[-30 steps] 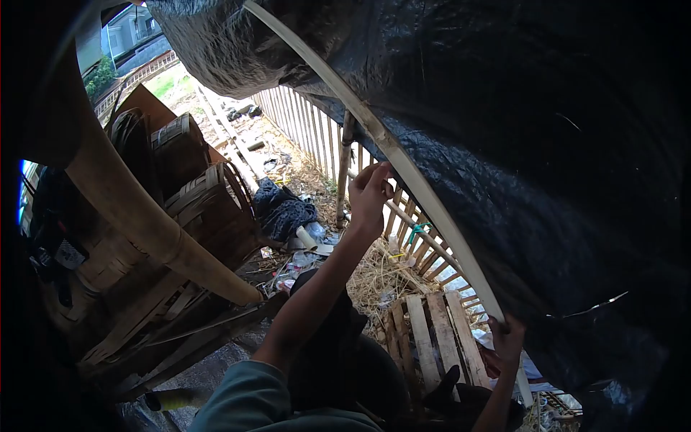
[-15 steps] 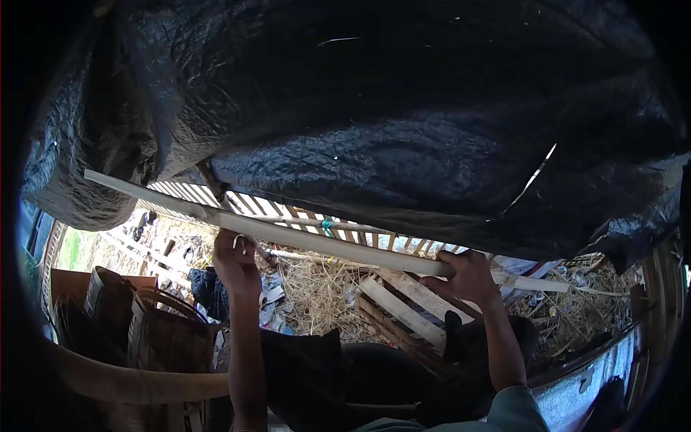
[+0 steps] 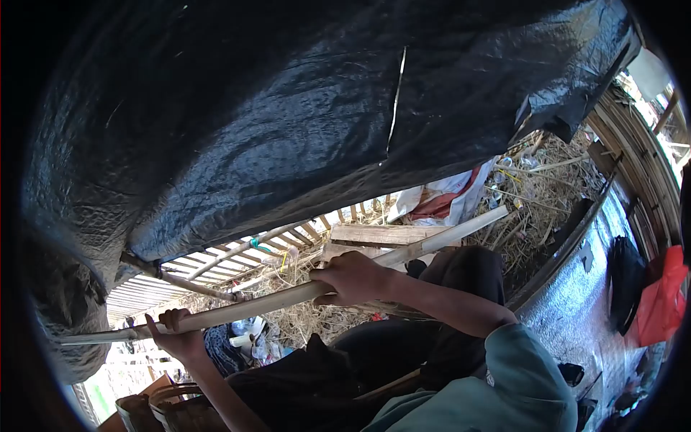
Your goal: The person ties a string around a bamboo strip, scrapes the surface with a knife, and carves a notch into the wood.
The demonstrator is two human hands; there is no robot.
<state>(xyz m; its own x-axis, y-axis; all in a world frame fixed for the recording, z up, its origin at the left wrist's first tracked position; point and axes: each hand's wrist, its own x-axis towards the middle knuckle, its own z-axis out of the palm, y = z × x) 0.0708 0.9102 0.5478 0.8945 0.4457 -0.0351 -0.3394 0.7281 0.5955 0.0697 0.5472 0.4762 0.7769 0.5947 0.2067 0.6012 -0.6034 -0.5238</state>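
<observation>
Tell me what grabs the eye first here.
A huge crinkled black plastic sheet fills the top and left, hanging overhead. Below it, a long pale bamboo slat runs diagonally from lower left to upper right, gripped by the left hand near its lower end and the right hand at mid-length. A bright red bag glows at the far right edge.

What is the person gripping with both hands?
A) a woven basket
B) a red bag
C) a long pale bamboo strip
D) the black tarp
C: the left hand and the right hand both close around the bamboo strip, held under the black tarp.
</observation>
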